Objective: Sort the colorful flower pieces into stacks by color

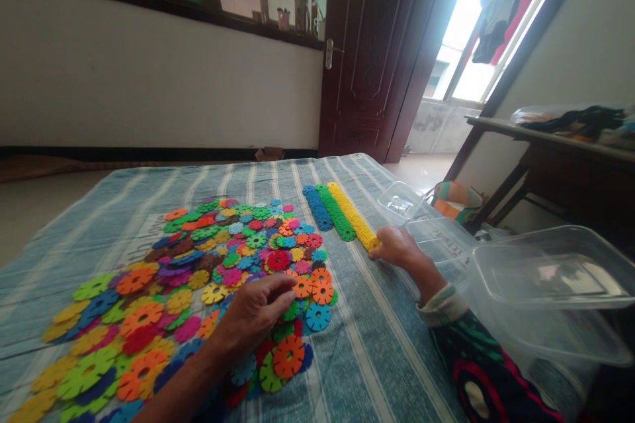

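Head view: from my remote station I saw a loose heap of multicoloured, notched plastic discs [231, 275] spread over a blue-and-white striped cloth [370, 324]. Right of it lay three straight rows of overlapping discs: a blue row [317, 209], a green row [337, 215] and a longer yellow row [353, 217]. The bare left hand [255, 310] was over the heap, fingers curled, thumb near the index finger, beside orange discs [325, 299]; I could not tell whether it pinched one. The bare right hand [399, 251], fingers bunched, touched the yellow row's near end; I could not make out its grip.
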Motion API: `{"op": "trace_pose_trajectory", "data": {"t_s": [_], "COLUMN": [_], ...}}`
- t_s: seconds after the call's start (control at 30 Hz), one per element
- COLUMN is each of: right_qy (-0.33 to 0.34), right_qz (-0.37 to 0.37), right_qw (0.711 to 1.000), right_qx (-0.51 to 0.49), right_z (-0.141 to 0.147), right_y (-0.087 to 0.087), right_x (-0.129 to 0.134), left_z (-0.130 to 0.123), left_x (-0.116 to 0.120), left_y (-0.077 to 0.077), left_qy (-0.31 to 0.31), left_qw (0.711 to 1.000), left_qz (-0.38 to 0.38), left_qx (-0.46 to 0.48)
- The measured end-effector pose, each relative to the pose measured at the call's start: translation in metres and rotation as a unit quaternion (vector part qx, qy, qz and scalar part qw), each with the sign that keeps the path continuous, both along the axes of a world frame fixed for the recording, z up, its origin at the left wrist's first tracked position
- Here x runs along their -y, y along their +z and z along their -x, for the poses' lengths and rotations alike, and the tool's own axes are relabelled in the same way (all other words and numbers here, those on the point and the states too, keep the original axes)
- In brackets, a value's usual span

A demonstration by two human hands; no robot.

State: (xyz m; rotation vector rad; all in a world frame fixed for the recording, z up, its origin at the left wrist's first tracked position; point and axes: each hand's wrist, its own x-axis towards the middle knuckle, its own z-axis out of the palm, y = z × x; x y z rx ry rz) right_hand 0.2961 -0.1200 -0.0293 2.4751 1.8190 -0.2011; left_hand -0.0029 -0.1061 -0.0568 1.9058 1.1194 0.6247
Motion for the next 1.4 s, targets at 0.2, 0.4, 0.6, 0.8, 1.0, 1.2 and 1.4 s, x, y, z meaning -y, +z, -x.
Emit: {"op": "trace_pose_trajectory", "data": {"t_s": [0.2, 0.4, 0.6, 0.8, 1.0, 1.2, 1.4], "right_qy": [0.003, 0.021, 0.041, 0.109, 0.214, 0.220, 0.229], "right_qz": [-0.002, 0.001, -0.062, -0.154, -0.170, -0.153, -0.157], "right_qw": [1.000, 1.000, 0.997, 0.982, 0.960, 0.962, 0.960], "right_qx": [0.004, -0.004, 0.010, -0.004, -0.053, -0.044, -0.039], "right_z": [0.000, -0.005, -0.021, 0.011, 0.052, 0.060, 0.062], "right_y": [0.000, -0.005, -0.019, -0.017, -0.033, -0.041, -0.040], "right_x": [0.000, 0.005, 0.008, 0.013, 0.014, 0.014, 0.015], "left_z": [-0.002, -0.002, -0.001, 0.032, 0.084, 0.083, 0.080], "left_x": [0.003, 0.011, 0.014, -0.014, -0.036, -0.033, -0.034], "left_y": [0.006, 0.009, 0.008, 0.021, 0.045, 0.044, 0.039], "left_qy": [-0.008, -0.013, -0.014, 0.061, 0.068, 0.070, 0.060], "left_qw": [1.000, 0.999, 0.999, 0.993, 0.967, 0.939, 0.938], "left_qz": [-0.011, -0.032, -0.019, -0.099, -0.111, -0.059, -0.057], "left_qx": [-0.015, -0.020, 0.024, 0.016, -0.221, -0.332, -0.337]}}
